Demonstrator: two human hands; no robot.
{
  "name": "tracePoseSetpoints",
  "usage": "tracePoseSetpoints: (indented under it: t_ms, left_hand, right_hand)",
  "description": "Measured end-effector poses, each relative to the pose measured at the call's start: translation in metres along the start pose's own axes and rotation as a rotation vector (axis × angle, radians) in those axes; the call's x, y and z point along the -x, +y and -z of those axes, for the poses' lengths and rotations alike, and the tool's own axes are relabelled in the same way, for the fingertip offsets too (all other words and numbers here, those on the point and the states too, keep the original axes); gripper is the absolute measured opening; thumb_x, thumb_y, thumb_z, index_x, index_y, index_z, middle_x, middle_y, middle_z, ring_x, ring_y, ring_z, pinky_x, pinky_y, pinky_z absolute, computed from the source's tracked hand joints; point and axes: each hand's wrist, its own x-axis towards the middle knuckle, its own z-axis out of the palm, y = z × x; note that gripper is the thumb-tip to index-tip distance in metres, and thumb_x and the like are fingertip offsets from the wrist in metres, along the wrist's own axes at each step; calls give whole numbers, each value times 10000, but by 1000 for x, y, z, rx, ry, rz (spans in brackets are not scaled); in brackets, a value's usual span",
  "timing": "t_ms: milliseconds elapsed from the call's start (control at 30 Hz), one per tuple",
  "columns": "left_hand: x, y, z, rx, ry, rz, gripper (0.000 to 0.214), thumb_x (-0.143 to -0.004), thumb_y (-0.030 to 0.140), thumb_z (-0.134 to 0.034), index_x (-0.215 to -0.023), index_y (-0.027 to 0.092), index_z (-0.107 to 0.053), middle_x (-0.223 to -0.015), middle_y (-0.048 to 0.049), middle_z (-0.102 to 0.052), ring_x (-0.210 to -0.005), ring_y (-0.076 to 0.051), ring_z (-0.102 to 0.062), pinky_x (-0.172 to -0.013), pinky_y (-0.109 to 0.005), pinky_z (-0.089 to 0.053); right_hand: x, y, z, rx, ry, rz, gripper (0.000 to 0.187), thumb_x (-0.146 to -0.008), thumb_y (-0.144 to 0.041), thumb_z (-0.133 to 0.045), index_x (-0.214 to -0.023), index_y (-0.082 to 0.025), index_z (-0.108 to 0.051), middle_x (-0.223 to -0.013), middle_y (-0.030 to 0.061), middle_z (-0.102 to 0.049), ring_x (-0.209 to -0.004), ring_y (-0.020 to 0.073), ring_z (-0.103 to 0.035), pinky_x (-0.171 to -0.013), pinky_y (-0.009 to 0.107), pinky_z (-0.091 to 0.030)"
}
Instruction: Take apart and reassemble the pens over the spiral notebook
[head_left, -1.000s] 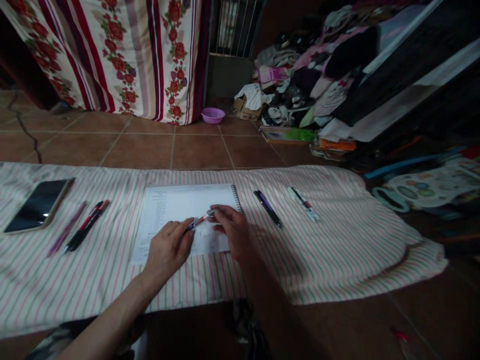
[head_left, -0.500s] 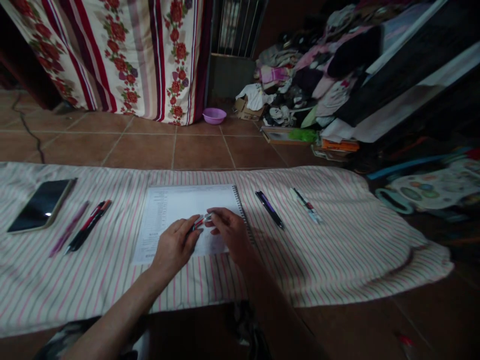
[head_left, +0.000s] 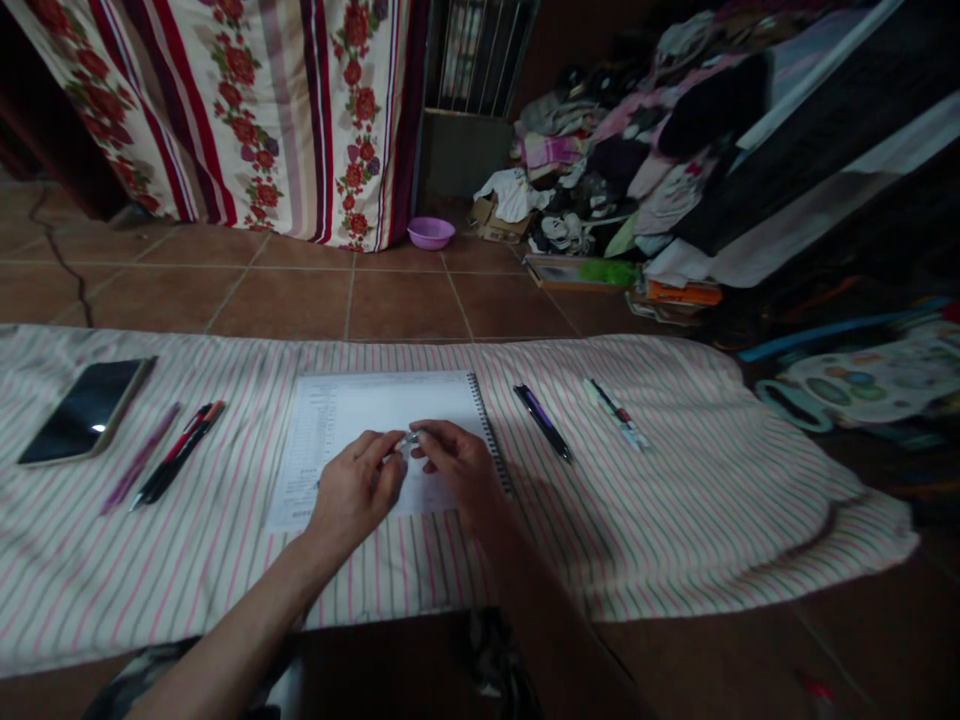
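Observation:
Over the spiral notebook (head_left: pixel 375 400), my left hand (head_left: pixel 356 490) is closed around a pen (head_left: pixel 408 440), most of which my fingers hide. Only a clear or silvery end shows between the two hands. My right hand (head_left: pixel 457 465) pinches that same end with thumb and fingertips. Both hands are just above the page, fingertips nearly touching. To the right of the notebook lies a black and purple pen (head_left: pixel 542 423). Farther right is a pale pen with a dark and red part (head_left: pixel 619 415).
On the striped cloth (head_left: pixel 697 480) at left are a phone (head_left: pixel 86 410), a purple pen (head_left: pixel 140 460) and black and red pens (head_left: pixel 178 455). Beyond, on the tiled floor, stand a purple basin (head_left: pixel 430 233), a floral curtain (head_left: pixel 292 120) and a heap of clothes (head_left: pixel 622 150).
The red part of the pen, visible before between my hands, is now covered by my left fingers. My hands have come slightly closer together; the other things lie unmoved.

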Motion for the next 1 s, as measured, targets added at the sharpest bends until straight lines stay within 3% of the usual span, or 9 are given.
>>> tracePoseSetpoints:
  t_ms: [500,800,1000]
  left_hand:
    - [2,-2,-1,-112,40,89,204,-844,288,-475,-904,197,-647,-732,3,-648,-583,-108,-575,-541,-214,-397]
    - [1,0,2,-148,38,88,213,-841,288,-465,-897,187,-645,-714,-5,-644,-604,-127,-584,-547,-228,-384]
    - [3,-1,3,-172,50,87,218,-845,307,-472,-882,187,-650,-696,2,-641,-533,-108,-550,-516,-221,-368]
  right_hand:
    - [1,2,-1,12,-48,67,213,-715,-301,-597,-870,-186,-685,-677,9,-661,-640,126,-616,-531,215,-480]
    - [-1,5,1,-18,6,44,227,-719,-315,-606,-885,-177,-675,-682,9,-661,-653,123,-628,-528,199,-476]
    - [-7,11,9,7,133,41,269,-716,-359,-590,-885,-162,-660,-746,37,-677,-665,141,-646,-507,205,-476]
